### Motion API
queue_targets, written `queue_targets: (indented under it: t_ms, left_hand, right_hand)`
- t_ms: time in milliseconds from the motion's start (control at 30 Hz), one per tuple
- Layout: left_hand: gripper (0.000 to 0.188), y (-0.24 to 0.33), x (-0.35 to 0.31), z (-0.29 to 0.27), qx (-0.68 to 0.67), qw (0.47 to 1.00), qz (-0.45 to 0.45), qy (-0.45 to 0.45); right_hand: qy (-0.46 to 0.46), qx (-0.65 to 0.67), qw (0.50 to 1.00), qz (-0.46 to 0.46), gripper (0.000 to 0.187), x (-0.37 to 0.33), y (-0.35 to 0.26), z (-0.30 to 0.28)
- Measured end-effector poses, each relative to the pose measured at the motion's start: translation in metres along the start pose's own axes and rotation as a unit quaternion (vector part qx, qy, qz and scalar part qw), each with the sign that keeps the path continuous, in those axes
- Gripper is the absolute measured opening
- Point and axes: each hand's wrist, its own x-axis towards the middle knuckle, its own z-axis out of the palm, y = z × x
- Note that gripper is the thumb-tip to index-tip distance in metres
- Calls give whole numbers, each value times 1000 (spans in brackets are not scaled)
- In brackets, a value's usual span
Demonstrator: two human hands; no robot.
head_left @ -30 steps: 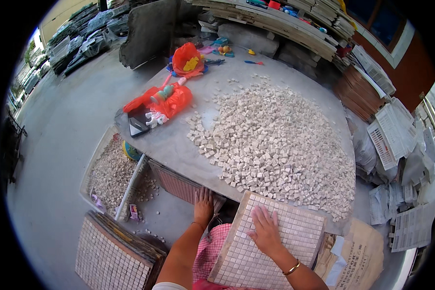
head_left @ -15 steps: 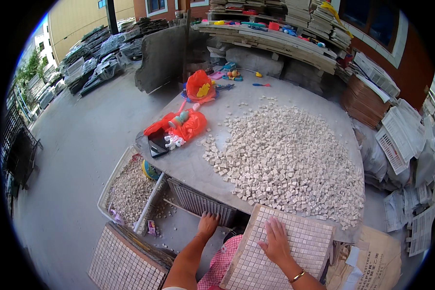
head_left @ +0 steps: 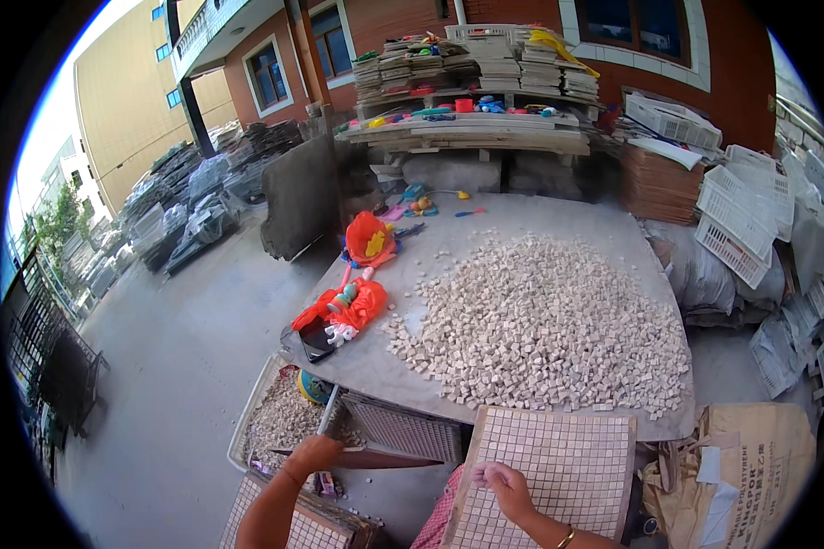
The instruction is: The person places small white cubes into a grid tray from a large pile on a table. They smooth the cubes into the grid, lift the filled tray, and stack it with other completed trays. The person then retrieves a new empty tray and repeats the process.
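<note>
My left hand is closed at the left end of a thin brown board, which slants out to the right below the table edge. Just behind that board leans a grey gridded tray. My right hand is held over a board of small square stone tiles that lies tilted in front of me. Its fingers are curled together, and anything between them is too small to make out. Another tiled board tops a stack at the lower left, partly behind my left forearm.
A big heap of loose stone cubes covers much of the grey table. Red plastic bags and a black tray lie at its left. A white crate of chips stands below; a brown paper sack lies right.
My left hand has moved left from the gridded tray and now has the brown board. My right hand has gone from lying flat on the tiles to curled fingers. The view has tilted up.
</note>
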Motion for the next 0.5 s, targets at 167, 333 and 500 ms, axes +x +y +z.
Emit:
queue_targets:
  t_ms: [167, 333, 500]
  left_hand:
    - [13, 76, -132, -130, 22, 993, -70, 98]
    - [43, 184, -212, -140, 6, 980, 44, 195]
    - [79, 181, -217, -157, -169, 957, -19, 236]
  right_hand:
    - [-170, 366, 835, 374, 63, 9, -12, 90]
    - [-146, 391, 873, 252, 48, -17, -60, 123]
    - [-175, 311, 920, 164, 51, -54, -68, 61]
